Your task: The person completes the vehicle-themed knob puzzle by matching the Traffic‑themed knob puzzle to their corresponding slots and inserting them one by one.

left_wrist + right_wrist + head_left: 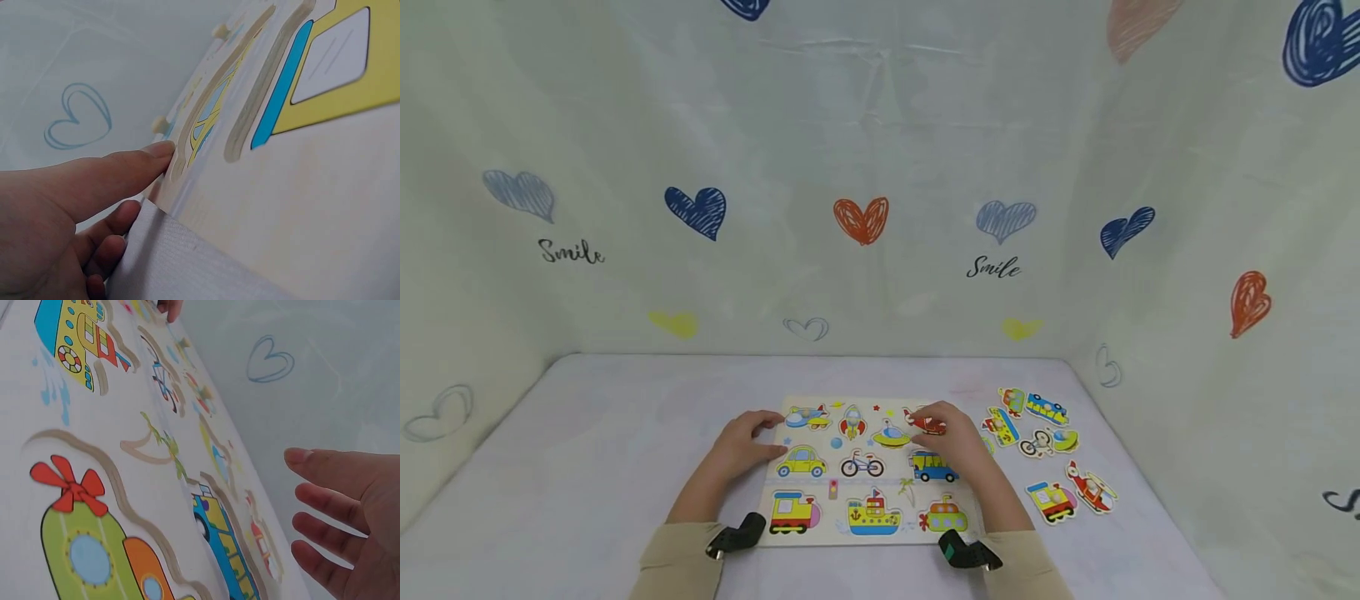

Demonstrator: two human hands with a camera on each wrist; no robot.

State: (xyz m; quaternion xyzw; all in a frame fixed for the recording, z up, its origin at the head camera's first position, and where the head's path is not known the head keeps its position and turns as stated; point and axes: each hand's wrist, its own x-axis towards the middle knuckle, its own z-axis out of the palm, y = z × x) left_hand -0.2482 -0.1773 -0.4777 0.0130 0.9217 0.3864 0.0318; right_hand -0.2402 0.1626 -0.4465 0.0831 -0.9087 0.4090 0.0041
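A puzzle board (831, 531) printed with vehicles lies flat on the table. My left hand (741, 446) rests at its left edge; in the left wrist view the thumb (125, 174) touches the board beside the yellow car slot (212, 112), the other fingers bent below. Knobs (160, 124) stand up on pieces in the far row, where the airplane (807, 417) and rocket (852, 422) sit. My right hand (957, 437) hovers by the upper right corner, over the red helicopter picture (929, 424). Its fingers are spread and relaxed, holding nothing in the right wrist view.
Loose vehicle pieces lie right of the board: a train (1052, 503), a helicopter (1092, 487), a bus (1047, 408), a bicycle (1037, 443), a ship (1001, 427) and others. A curtain printed with hearts (861, 221) hangs behind the white table (587, 467).
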